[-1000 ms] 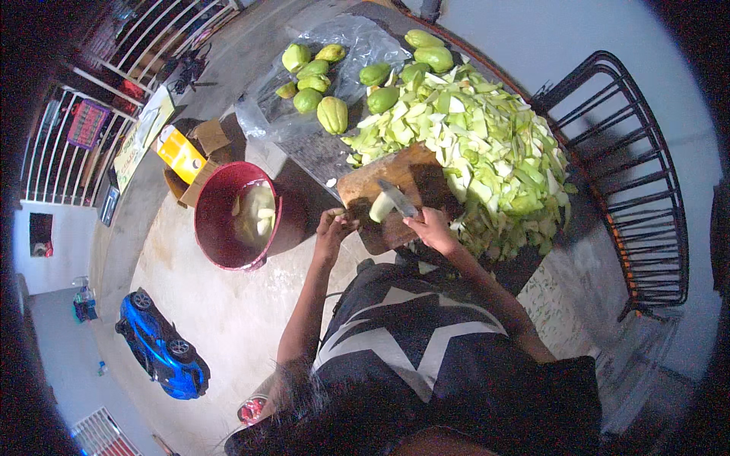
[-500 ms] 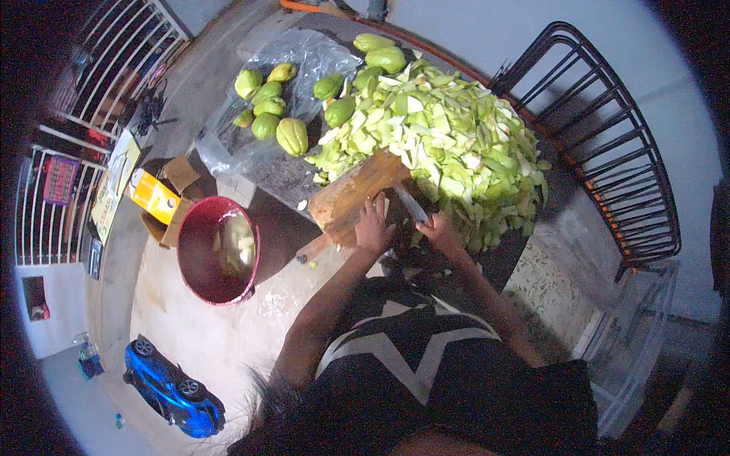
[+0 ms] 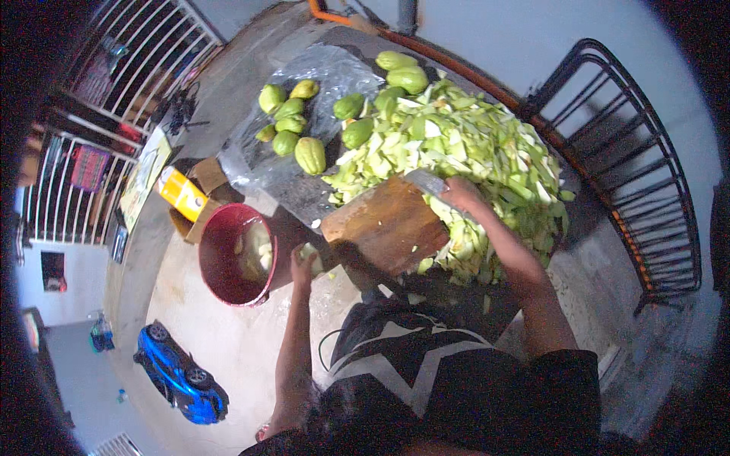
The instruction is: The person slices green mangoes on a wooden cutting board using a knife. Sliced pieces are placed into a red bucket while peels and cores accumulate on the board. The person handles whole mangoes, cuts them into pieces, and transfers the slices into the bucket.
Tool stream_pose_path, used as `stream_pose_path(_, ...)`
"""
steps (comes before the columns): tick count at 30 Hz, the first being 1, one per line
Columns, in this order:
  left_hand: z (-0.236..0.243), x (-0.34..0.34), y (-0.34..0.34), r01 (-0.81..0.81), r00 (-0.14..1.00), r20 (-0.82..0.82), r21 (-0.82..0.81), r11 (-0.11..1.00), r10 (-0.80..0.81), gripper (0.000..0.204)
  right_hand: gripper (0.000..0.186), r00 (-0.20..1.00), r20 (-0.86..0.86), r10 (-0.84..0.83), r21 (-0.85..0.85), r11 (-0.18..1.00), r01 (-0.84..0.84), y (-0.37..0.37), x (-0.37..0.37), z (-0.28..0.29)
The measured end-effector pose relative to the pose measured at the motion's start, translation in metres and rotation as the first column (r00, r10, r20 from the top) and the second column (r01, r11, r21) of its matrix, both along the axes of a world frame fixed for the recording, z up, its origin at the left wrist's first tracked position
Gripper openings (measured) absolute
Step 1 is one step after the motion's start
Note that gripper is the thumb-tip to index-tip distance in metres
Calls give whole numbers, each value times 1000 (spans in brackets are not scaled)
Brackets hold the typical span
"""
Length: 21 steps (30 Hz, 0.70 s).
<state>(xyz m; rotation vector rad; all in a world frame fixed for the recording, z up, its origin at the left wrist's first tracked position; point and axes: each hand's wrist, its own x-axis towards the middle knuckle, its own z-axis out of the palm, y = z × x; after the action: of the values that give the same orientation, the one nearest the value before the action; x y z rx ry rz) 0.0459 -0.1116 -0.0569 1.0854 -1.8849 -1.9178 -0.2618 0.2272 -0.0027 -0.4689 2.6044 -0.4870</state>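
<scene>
While the left hand [image 3: 302, 267] grips a pale piece [image 3: 312, 258] left of centre and the right hand [image 3: 462, 196] a knife [image 3: 426, 181], many slices [image 3: 487, 144] are done, upper right; about 12 whole fruits [image 3: 310, 156] seem left, upper centre.

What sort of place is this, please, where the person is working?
It is probably a covered yard or garage area of a home. A bare, pale floor, white barred grilles and a blue toy car suggest it.

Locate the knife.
Head view, right of centre: the knife is in the right hand, near the far edge of the cutting board, by the peels.
</scene>
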Motion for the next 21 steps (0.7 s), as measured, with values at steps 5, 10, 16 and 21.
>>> stream_pose_path(5, -41, 84, -92, -202, 978, -21, 112, 973, 205, 52, 24, 988, -153, -23, -134, 991, 2, -27, -36, 45)
stream_pose_path(10, -67, 145, -220, -313, 949, 24, -69, 947, 315, 47, 24, 951, -231, -203, -225, 963, 151, -33, -73, 42)
stream_pose_path(16, -53, 57, -230, 19, 668, 648, -506, 862, 366, 60, 24, 771, -561, -300, -147, 953, 263, 20, -96, 63)
stream_pose_path(21, -101, 104, -289, -15, 726, 473, -714, 700, 498, 75, 31, 837, -545, -55, -31, 998, 45, -5, -23, 49)
